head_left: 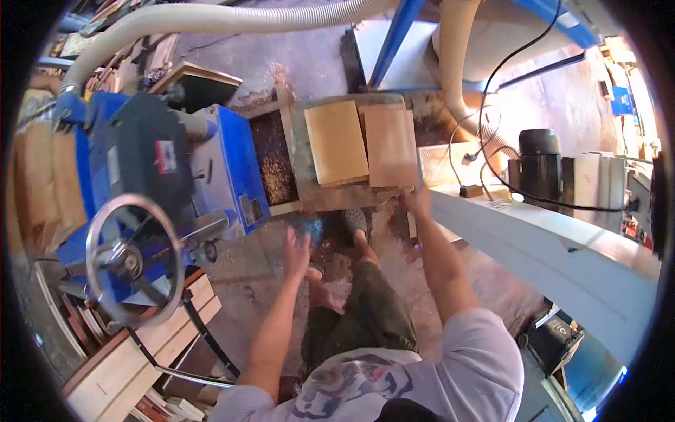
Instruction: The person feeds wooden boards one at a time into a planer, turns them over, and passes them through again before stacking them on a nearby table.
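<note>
Two stacks of flat wooden boards lie side by side on a low platform (327,200) in front of me. The left boards (336,143) are pale yellow, and the right boards (391,148) are more reddish brown. My right hand (418,200) is at the lower right corner of the reddish boards, smeared by motion, and I cannot tell whether its fingers grip them. My left hand (296,252) hangs in the air below the platform, fingers stretched out, holding nothing.
A blue machine (235,165) with a metal handwheel (133,260) stands at left. To the right runs a long white machine beam (548,246), with a black motor (539,151) and a loose black cable. A grey hose (232,20) crosses overhead. Wood chips (278,179) lie beside the platform.
</note>
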`<state>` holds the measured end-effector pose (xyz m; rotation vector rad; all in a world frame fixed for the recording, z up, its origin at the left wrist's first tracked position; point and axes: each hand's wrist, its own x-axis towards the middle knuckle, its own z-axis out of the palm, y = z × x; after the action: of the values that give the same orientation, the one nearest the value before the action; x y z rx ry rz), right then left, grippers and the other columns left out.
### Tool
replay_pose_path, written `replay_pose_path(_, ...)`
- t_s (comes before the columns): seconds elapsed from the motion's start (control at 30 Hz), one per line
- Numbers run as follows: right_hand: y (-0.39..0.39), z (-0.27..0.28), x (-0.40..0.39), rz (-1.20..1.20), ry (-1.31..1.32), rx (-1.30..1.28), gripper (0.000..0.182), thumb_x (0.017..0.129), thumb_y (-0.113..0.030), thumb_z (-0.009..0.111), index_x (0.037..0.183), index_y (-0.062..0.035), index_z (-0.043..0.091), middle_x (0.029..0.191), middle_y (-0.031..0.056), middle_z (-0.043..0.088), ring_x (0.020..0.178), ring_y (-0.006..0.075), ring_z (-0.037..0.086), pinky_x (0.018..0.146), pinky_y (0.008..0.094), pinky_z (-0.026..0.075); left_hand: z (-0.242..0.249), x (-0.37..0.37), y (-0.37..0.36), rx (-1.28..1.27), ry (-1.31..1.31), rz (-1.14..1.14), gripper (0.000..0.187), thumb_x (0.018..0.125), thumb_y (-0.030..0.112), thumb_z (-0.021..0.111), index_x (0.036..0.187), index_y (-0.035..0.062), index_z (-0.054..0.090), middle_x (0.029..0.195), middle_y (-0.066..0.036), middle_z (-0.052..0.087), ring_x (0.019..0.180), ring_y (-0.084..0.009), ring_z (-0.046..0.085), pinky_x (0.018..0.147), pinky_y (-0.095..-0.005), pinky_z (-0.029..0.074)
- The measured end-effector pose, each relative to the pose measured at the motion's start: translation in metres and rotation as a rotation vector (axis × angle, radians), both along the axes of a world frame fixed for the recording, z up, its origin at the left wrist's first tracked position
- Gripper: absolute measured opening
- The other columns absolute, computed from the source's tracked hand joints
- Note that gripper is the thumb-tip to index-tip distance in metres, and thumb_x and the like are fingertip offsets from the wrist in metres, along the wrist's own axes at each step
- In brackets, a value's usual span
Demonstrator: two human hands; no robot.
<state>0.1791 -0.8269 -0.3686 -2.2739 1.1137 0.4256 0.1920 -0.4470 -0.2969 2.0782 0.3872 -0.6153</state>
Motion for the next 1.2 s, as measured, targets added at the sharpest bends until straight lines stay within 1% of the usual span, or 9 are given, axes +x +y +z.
replay_pose_path(0.2, -0.074, -0.129, 0.052, -0.160, -0.116, 0.424, 0.067, 0.076, -0.034, 0.082, 0.120, 0.0086, 0.054, 0.113, 0.0216, 0.066, 0.104, 0.0287, 0.065, 0.089, 0.0378, 0.051, -0.102, 0.160, -0.088, -0.180, 0.062, -0.053, 0.059, 0.090, 0.038, 0.064, 0.127, -0.0057, 0.052, 0.124, -0.020, 0.060, 0.118, -0.0299, 0.056, 0.100, -0.0370, 0.041)
replay_pose_path(0.4, -0.060, -0.123, 0.021, -0.193, -0.202, 0.225, 0.063, 0.075, -0.026, 0.083, 0.120, 0.0074, 0.054, 0.109, 0.0174, 0.066, 0.094, 0.0224, 0.066, 0.081, 0.0331, 0.054, -0.148, 0.164, -0.127, -0.079, 0.102, 0.020, 0.061, 0.081, 0.037, 0.074, 0.122, -0.0045, 0.057, 0.121, -0.020, 0.062, 0.113, -0.0286, 0.059, 0.096, -0.0376, 0.045)
replay_pose_path(0.53, -0.041, -0.074, 0.014, -0.275, -0.344, 0.365, 0.051, 0.076, -0.020, 0.081, 0.113, 0.0055, 0.055, 0.105, 0.0153, 0.067, 0.089, 0.0200, 0.066, 0.077, 0.0326, 0.053, -0.100, 0.164, -0.112, -0.125, 0.162, 0.033, 0.060, 0.077, 0.037, 0.078, 0.117, -0.0040, 0.061, 0.113, -0.018, 0.066, 0.106, -0.0257, 0.063, 0.090, -0.0369, 0.049)
replay_pose_path(0.67, -0.039, -0.059, 0.010, -0.274, -0.385, 0.538, 0.040, 0.075, -0.015, 0.079, 0.102, 0.0033, 0.057, 0.095, 0.0125, 0.067, 0.081, 0.0174, 0.065, 0.068, 0.0312, 0.053, -0.181, 0.172, -0.088, -0.179, 0.265, 0.045, 0.054, 0.073, 0.035, 0.083, 0.107, -0.0027, 0.066, 0.099, -0.013, 0.071, 0.092, -0.0225, 0.068, 0.081, -0.0357, 0.052)
replay_pose_path(0.73, -0.035, -0.042, 0.022, -0.070, -0.133, 0.449, 0.037, 0.074, -0.012, 0.078, 0.103, 0.0038, 0.060, 0.090, 0.0113, 0.068, 0.076, 0.0175, 0.066, 0.061, 0.0294, 0.054, -0.153, 0.161, -0.114, -0.177, 0.175, -0.077, 0.054, 0.070, 0.035, 0.084, 0.106, -0.0017, 0.067, 0.092, -0.012, 0.072, 0.087, -0.0223, 0.069, 0.078, -0.0346, 0.053)
replay_pose_path(0.9, -0.009, -0.001, 0.029, -0.300, -0.220, 0.533, 0.045, 0.073, -0.015, 0.077, 0.110, 0.0059, 0.062, 0.094, 0.0131, 0.069, 0.077, 0.0184, 0.067, 0.065, 0.0297, 0.054, -0.022, 0.123, -0.136, 0.177, -0.182, -0.120, 0.048, 0.073, 0.029, 0.080, 0.113, 0.0071, 0.066, 0.087, -0.015, 0.071, 0.084, -0.0276, 0.069, 0.076, -0.0386, 0.053)
replay_pose_path(1.03, -0.002, 0.018, -0.022, -0.333, -0.267, 0.571, 0.043, 0.075, -0.023, 0.074, 0.104, 0.0067, 0.064, 0.092, 0.0135, 0.069, 0.077, 0.0186, 0.066, 0.068, 0.0327, 0.054, 0.057, 0.047, -0.043, 0.219, -0.320, -0.248, 0.047, 0.075, 0.031, 0.079, 0.115, 0.0104, 0.066, 0.087, -0.014, 0.071, 0.084, -0.0335, 0.068, 0.074, -0.0431, 0.053)
replay_pose_path(1.17, -0.010, 0.027, -0.092, 0.156, -0.055, 0.332, 0.050, 0.083, -0.040, 0.065, 0.094, 0.0086, 0.065, 0.080, 0.0121, 0.066, 0.073, 0.0204, 0.061, 0.064, 0.0386, 0.050, 0.249, -0.055, 0.064, 0.347, -0.247, -0.210, 0.046, 0.076, 0.037, 0.080, 0.114, 0.0117, 0.069, 0.092, -0.013, 0.071, 0.082, -0.0246, 0.070, 0.074, -0.0350, 0.055)
replay_pose_path(1.2, 0.008, 0.047, -0.107, -0.018, -0.195, 0.483, 0.066, 0.083, -0.052, 0.064, 0.099, 0.0118, 0.063, 0.083, 0.0162, 0.066, 0.075, 0.0217, 0.061, 0.064, 0.0418, 0.049, 0.285, -0.082, 0.098, 0.258, -0.189, -0.103, 0.047, 0.077, 0.036, 0.080, 0.114, 0.0093, 0.069, 0.094, -0.013, 0.072, 0.083, -0.0210, 0.070, 0.075, -0.0325, 0.055)
